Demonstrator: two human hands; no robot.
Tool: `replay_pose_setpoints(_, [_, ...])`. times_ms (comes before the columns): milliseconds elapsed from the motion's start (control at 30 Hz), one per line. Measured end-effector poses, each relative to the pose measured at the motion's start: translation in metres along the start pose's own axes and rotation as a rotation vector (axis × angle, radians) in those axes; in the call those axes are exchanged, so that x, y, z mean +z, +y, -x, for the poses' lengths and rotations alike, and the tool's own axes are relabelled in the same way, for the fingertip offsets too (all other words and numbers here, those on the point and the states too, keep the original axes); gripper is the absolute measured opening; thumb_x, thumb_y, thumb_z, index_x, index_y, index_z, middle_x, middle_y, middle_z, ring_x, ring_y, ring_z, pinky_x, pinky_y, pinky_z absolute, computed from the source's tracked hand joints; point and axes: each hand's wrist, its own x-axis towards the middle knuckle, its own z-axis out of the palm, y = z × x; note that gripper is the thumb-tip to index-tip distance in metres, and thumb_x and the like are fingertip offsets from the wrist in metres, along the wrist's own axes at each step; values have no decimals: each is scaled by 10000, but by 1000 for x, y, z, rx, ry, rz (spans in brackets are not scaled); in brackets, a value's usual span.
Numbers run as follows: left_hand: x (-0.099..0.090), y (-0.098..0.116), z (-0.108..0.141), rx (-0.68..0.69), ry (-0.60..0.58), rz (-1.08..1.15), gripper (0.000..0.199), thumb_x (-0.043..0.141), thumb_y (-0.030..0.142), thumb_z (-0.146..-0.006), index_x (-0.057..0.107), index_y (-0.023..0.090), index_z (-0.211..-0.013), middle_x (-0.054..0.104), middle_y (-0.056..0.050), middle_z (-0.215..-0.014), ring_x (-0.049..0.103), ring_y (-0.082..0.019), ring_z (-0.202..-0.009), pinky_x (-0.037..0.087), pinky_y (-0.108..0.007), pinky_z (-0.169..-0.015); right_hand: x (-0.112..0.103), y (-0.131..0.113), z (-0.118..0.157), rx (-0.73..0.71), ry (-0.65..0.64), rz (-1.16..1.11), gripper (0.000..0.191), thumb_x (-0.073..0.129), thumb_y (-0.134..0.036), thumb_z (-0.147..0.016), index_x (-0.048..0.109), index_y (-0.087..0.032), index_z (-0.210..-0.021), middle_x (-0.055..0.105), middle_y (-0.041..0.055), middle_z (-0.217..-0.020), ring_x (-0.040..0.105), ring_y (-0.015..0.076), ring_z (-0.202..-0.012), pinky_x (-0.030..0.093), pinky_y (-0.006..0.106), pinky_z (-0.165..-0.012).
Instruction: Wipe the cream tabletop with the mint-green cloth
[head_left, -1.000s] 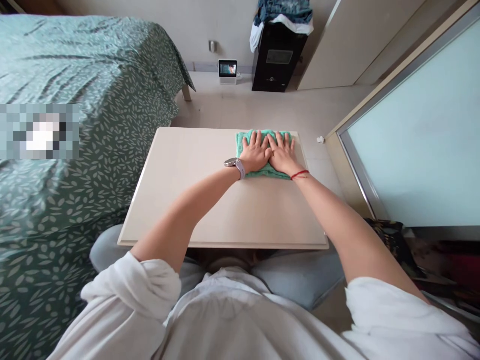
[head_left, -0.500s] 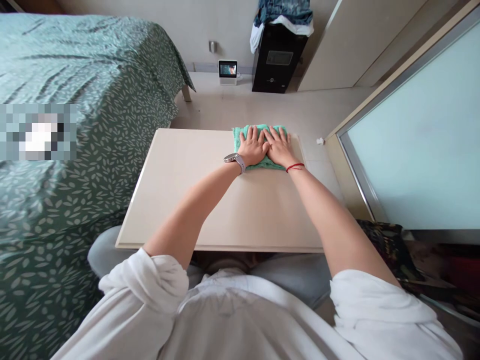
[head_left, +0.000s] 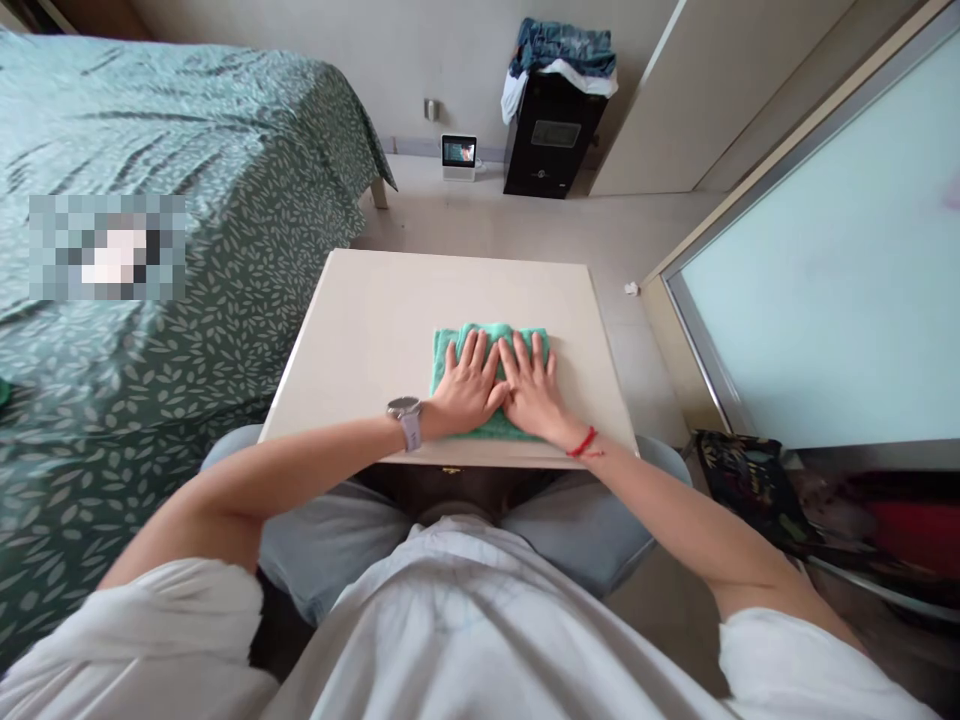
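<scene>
A folded green cloth [head_left: 444, 352] lies flat on the cream tabletop [head_left: 375, 320], nearer its front edge. My left hand [head_left: 469, 385] presses flat on the cloth's left half, fingers spread and pointing forward, with a watch on the wrist. On the right half rests my right hand [head_left: 532, 388], palm down with its fingers apart and a red string round the wrist. The two thumbs meet at the middle of the cloth. Part of the cloth is hidden under both hands.
A bed with a green leaf-patterned cover [head_left: 225, 200] stands at the left. Beyond the table are a small screen [head_left: 459, 152] and a black cabinet [head_left: 551, 135] topped with folded clothes [head_left: 562, 45]. A frosted panel [head_left: 825, 280] is at the right.
Both hands and the cloth have moved back from the table's far edge toward my body and slightly left. The elbows are bent more, and the view has shifted slightly.
</scene>
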Motion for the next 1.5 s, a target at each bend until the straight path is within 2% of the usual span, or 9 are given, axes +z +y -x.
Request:
replay_pose_setpoints(133, [12,-6,53,16,-22,4,913,538,568,-1137,339,29,-1847,112,-283,-1903,96,-473,-1802,196,-746,-1430,12,-29,35,-111,-32,29,879,471,-483,-1091,351,-102,-1874,261,230,-1944,201,581,-1792,266,866,-1379])
replay_pose_setpoints(233, [12,-18,54,8,-45,11,953,541,599,-1132,311,18,-1851,92,-290,-1906,70,-480,-1802,184,-753,-1430,15,-36,26,-131,-35,-4,910,500,-467,-1066,319,-119,-1886,260,225,-1945,186,563,-1802,241,869,-1387])
replay_pose_setpoints(467, [-10,-70,-33,-30,-35,7,887,486,480,-1166,243,-27,-1851,82,-337,-1911,66,-498,-1810,163,-775,-1414,7,-17,-82,-109,-66,-69,897,500,-385,-1068,292,-57,-1876,199,253,-1960,144,551,-1811,172,862,-1393])
replay_pose_setpoints(667, [-27,-118,-116,-38,32,44,800,390,429,-1192,254,12,-1861,123,-312,-1926,91,-471,-1819,145,-758,-1417,7,6,-180,-31,-17,-69,835,432,-377,-1109,281,-101,-1883,199,247,-1968,151,552,-1803,170,892,-1364])
replay_pose_setpoints(900, [-43,-133,-166,-122,57,67,757,314,384,-1189,278,50,-1867,168,-268,-1939,139,-417,-1825,130,-670,-1445,-12,16,-233,60,-56,-27,775,331,-349,-1153,265,-142,-1897,215,212,-1974,189,513,-1802,201,841,-1375])
replay_pose_setpoints(1067, [-42,-134,-166,-127,78,87,772,335,395,-1180,288,36,-1862,177,-275,-1935,151,-424,-1822,129,-682,-1446,-26,5,-226,105,-102,-18,796,319,-325,-1146,200,-134,-1910,161,179,-1992,143,468,-1823,166,757,-1426])
replay_pose_setpoints(1200, [-40,-125,-147,-142,62,92,783,356,404,-1184,266,37,-1869,137,-267,-1945,105,-425,-1829,120,-671,-1454,-26,-3,-206,94,-102,7,791,321,-326,-1148,216,-132,-1907,134,171,-1997,133,464,-1824,193,745,-1422])
replay_pose_setpoints(1333, [-32,-112,-111,-109,29,80,801,371,408,-1185,236,11,-1868,107,-290,-1941,63,-442,-1829,102,-689,-1450,-18,-14,-170,63,-95,17,788,339,-333,-1151,231,-124,-1903,137,197,-1992,142,488,-1816,226,773,-1398])
replay_pose_setpoints(1500, [-9,-97,-48,-4,51,74,849,422,469,-1170,271,-18,-1849,117,-340,-1915,83,-504,-1813,133,-784,-1410,-4,-38,-101,27,-66,20,800,451,-392,-1156,281,-133,-1893,186,230,-1975,171,522,-1800,243,793,-1378])
